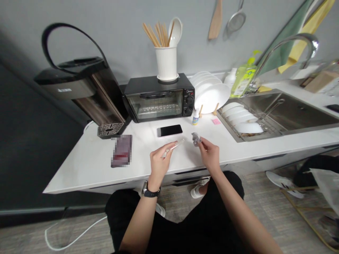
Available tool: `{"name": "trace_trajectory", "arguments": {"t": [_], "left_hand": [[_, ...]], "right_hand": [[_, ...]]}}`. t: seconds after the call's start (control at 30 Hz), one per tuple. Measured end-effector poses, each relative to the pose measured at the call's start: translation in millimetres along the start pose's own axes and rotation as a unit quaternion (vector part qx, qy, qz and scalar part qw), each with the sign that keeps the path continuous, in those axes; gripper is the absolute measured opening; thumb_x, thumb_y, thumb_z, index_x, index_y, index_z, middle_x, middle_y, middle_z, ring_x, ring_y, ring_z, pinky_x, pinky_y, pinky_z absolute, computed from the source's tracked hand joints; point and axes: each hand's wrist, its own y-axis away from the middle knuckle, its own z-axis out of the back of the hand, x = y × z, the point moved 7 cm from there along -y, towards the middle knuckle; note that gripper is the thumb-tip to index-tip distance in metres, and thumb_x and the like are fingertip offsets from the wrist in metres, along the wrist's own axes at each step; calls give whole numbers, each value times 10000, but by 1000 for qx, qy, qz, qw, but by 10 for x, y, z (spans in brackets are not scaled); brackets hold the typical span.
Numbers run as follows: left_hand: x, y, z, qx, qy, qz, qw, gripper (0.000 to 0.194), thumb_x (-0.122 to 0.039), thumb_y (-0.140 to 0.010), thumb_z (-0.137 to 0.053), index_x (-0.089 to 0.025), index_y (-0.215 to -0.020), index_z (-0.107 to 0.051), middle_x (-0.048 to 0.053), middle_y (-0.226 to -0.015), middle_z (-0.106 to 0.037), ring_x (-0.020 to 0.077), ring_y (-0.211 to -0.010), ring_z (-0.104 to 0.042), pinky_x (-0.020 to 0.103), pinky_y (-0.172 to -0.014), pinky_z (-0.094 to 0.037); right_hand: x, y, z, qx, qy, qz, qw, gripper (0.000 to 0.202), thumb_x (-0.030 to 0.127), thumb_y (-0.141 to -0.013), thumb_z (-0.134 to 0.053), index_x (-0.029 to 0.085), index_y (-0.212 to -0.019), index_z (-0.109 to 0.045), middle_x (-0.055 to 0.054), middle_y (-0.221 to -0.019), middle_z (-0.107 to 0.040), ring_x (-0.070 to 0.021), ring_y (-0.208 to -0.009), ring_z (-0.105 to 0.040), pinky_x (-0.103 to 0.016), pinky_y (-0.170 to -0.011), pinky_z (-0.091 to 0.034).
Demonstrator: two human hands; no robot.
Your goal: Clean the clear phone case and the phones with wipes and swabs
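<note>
My left hand (159, 159) pinches a clear, thin phone case (178, 144), tilted nearly edge-on above the counter's front part. In the fingers of my right hand (211, 154) is a small crumpled grey cloth (196, 139), held a little apart from the case. A phone (170, 131) with a dark screen lies flat on the white counter (143, 151) just beyond my left hand. Past the cloth, a small white bottle (196, 116) with a blue and yellow label stands upright. Near it lies a pink square pad (216, 121).
A toaster oven (159, 102) stands at the back under a white utensil pot (166, 63). Left are a drinks dispenser (90, 95) and a blurred-out dark item (122, 151). White plates (212, 97) and a sink (299, 109) holding bowls (245, 120) are to the right.
</note>
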Motion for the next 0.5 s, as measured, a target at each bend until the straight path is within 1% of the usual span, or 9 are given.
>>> {"name": "trace_trajectory", "arguments": {"t": [0.07, 0.1, 0.2, 0.27, 0.37, 0.43, 0.5], "left_hand": [[-17, 14, -20, 21, -4, -8, 1000, 214, -207, -719, -401, -209, -881, -539, 11, -928, -552, 151, -855, -494, 258, -779, -381], [-22, 19, -32, 30, -9, -13, 999, 222, -201, -723, -392, -208, -892, -535, 13, -942, -546, 152, -864, -490, 262, -783, -377], [-5, 24, -44, 34, -52, -26, 998, 230, -184, -727, -378, -188, -904, -525, 41, -930, -549, 158, -841, -496, 271, -754, -380], [40, 23, -47, 31, -92, -27, 995, 201, -180, -724, -375, -171, -830, -546, 66, -829, -576, 165, -755, -520, 275, -686, -393], [132, 17, -53, 32, -120, -21, 992, 173, -150, -703, -380, -151, -677, -552, 78, -664, -576, 162, -631, -528, 266, -598, -393], [162, 12, -38, 27, -123, -27, 992, 169, -120, -692, -372, -140, -644, -533, 75, -635, -567, 149, -605, -522, 245, -574, -389], [155, 6, -10, 23, -129, -37, 991, 180, -119, -701, -354, -133, -614, -511, 58, -603, -553, 126, -561, -506, 221, -545, -380]], "right_hand": [[159, -6, 72, -30, -2, 19, 999, 328, 168, -750, -308, 234, -1053, -416, 1, -990, -507, -170, -883, -481, -310, -753, -414], [269, -1, 64, -25, -2, 39, 999, 340, 156, -746, -316, 244, -1062, -405, 8, -1027, -479, -166, -928, -450, -308, -789, -396], [583, 41, -72, 27, 12, 93, 995, 380, 104, -744, -303, 245, -1090, -369, 26, -1124, -381, -137, -1019, -357, -276, -870, -333], [729, 83, -159, 41, 36, 119, 991, 396, 77, -743, -288, 239, -1097, -361, 33, -1155, -336, -128, -1061, -294, -282, -908, -284], [899, 161, -288, 72, 77, 180, 978, 420, 57, -740, -282, 259, -1103, -344, 60, -1156, -330, -128, -1094, -226, -329, -936, -221], [966, 204, -354, 104, 92, 222, 965, 435, 60, -744, -280, 278, -1120, -307, 79, -1152, -331, -120, -1098, -216, -337, -940, -206], [966, 208, -371, 126, 99, 246, 956, 441, 63, -749, -276, 286, -1130, -284, 91, -1150, -329, -111, -1095, -221, -322, -942, -208]]}}
